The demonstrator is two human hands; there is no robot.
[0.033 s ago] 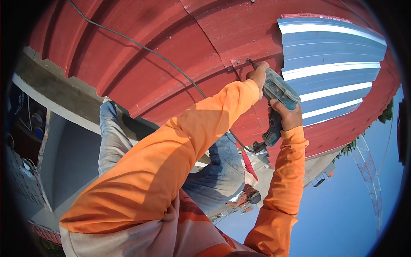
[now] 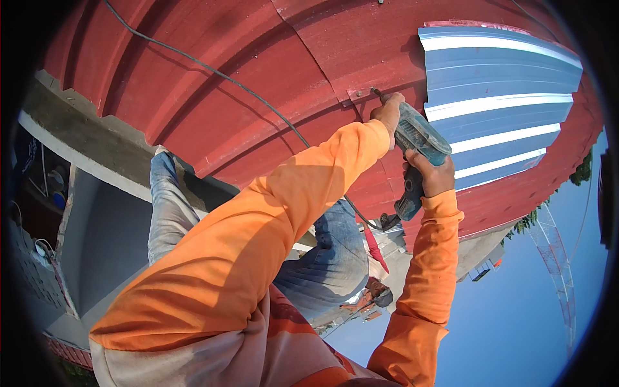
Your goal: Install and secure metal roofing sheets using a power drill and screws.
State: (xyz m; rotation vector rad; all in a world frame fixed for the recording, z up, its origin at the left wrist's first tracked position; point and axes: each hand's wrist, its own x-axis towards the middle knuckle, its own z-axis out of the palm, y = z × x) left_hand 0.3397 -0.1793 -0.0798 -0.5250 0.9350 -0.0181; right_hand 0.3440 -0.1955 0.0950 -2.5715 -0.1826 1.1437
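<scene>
Both hands grip a teal power drill [image 2: 419,138]. The right hand [image 2: 433,175] is clenched around the handle; the left hand [image 2: 389,114] wraps the front of the body near the chuck. The bit tip [image 2: 376,93] meets the red corrugated roofing sheet [image 2: 258,71] just beyond the left hand, at a lapped seam. No change in position is evident. A black cable [image 2: 213,71] runs across the sheet, left of the hands. A blue-and-white sheet [image 2: 503,71] lies right of the drill. The fastener under the bit cannot be made out.
</scene>
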